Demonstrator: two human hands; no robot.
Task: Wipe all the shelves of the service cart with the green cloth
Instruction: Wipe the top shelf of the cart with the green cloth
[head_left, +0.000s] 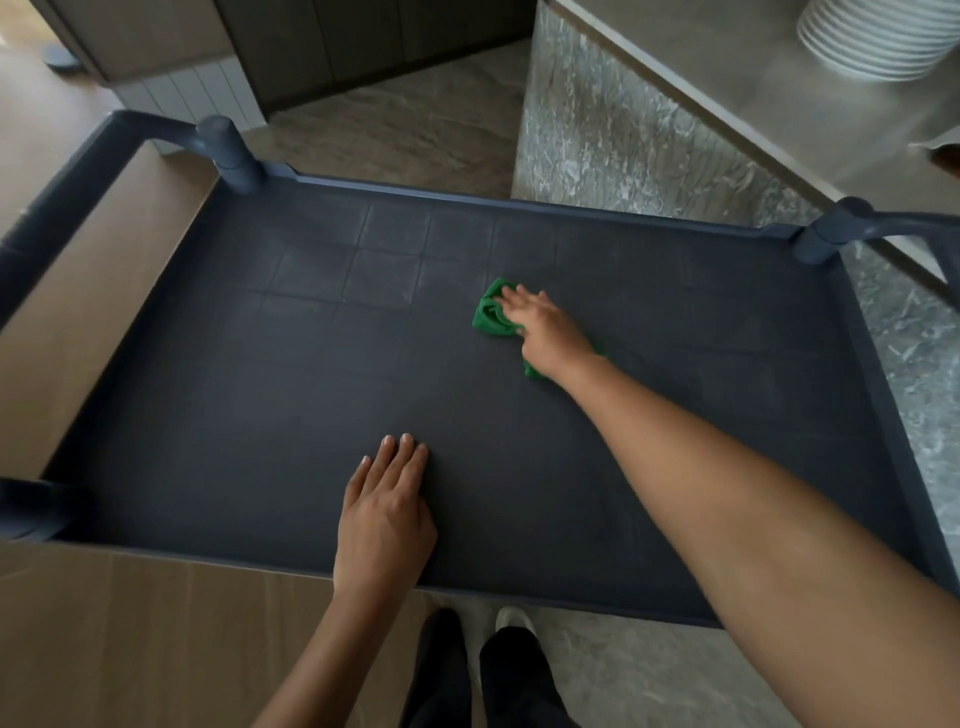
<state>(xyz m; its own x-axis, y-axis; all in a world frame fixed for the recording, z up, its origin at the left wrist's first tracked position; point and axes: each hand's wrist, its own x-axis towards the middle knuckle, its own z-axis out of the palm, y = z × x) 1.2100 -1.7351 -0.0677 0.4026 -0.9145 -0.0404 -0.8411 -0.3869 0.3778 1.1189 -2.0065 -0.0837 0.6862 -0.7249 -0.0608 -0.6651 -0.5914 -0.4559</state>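
The service cart (519, 203) could roll away under the wiping push, since only the left hand (384, 512), flat with straight fingers on the top shelf (249, 364) by its near rim, steadies it. The green cloth (490, 314) sits bunched beneath the right hand (545, 327), well ahead of the left. Straight fingers press it rather than grip it, so it may slip free or skip patches. The lower shelves and the wheels are hidden under the top shelf, and the palm covers much of the cloth.

Matt dark plastic cart shelf (311, 389); soft green cloth (491, 314).
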